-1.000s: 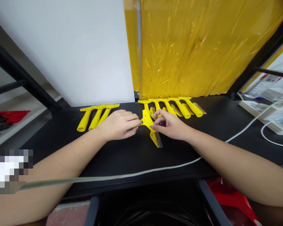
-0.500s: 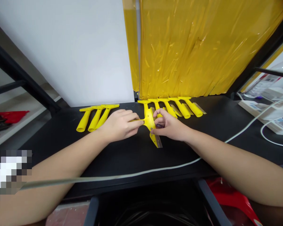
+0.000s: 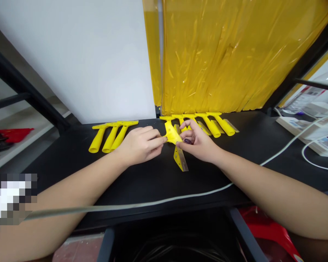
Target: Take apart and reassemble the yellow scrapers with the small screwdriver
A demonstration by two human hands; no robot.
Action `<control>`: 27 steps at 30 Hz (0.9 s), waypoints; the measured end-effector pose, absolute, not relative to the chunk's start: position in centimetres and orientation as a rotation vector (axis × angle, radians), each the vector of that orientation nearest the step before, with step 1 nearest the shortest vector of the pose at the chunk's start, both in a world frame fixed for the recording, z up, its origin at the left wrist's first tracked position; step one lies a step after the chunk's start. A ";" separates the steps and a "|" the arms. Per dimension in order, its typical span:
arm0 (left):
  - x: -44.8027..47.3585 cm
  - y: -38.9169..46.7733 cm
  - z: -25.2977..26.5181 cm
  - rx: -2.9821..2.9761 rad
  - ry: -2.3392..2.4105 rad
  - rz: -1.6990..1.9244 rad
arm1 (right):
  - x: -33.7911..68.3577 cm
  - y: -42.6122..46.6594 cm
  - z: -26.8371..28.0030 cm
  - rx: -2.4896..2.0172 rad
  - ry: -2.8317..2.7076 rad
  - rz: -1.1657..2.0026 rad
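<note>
At far left, part of the view is masked by a pixelated patch (image 3: 12,196). Three yellow handles (image 3: 97,141) are lined up, the third partly covered by the left hand (image 3: 142,145). A yellow holder (image 3: 171,134) is pinched in that hand's fingertips, mid-table, ahead of the right row; one end is hidden. Below it, a bladed yellow plate (image 3: 177,160) is placed on the table (image 3: 147,182), top end covered. The right hand (image 3: 199,143) is curled, thumb set against the holder; firmness of grip can't be told, nor the dark spot (image 3: 188,141) inside. Behind, right-row handles (image 3: 226,127) are partly blocked. White items (image 3: 308,136) are cut off at right.

Edges: back is bounded by white panel (image 3: 98,62), then yellow sheet (image 3: 221,54). Front edge is trailed by a pale cable (image 3: 153,203), hidden at the right forearm (image 3: 273,193). Black tabletop is seen between cable and plate.
</note>
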State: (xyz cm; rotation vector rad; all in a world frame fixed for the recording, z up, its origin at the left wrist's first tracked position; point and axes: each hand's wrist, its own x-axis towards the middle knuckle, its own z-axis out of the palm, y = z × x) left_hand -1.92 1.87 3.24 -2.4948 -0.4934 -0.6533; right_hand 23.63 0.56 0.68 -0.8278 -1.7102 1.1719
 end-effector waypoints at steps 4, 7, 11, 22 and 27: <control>-2.0 1.9 3.0 -2.521 -0.539 -0.702 | 23.7 0.6 0.6 -0.870 -1.833 0.960; -2.2 1.9 2.8 -2.548 -0.580 -0.742 | 23.9 0.5 0.8 -0.954 -1.901 0.858; -2.3 2.0 2.7 -2.564 -0.589 -0.749 | 24.1 0.5 1.1 -0.953 -2.027 0.680; -2.8 2.3 3.0 -2.452 -0.722 -0.674 | 24.8 0.4 1.7 -0.833 -2.057 0.577; -3.7 2.9 3.1 -2.364 -0.989 -0.778 | 24.8 0.4 1.5 -0.866 -2.382 0.693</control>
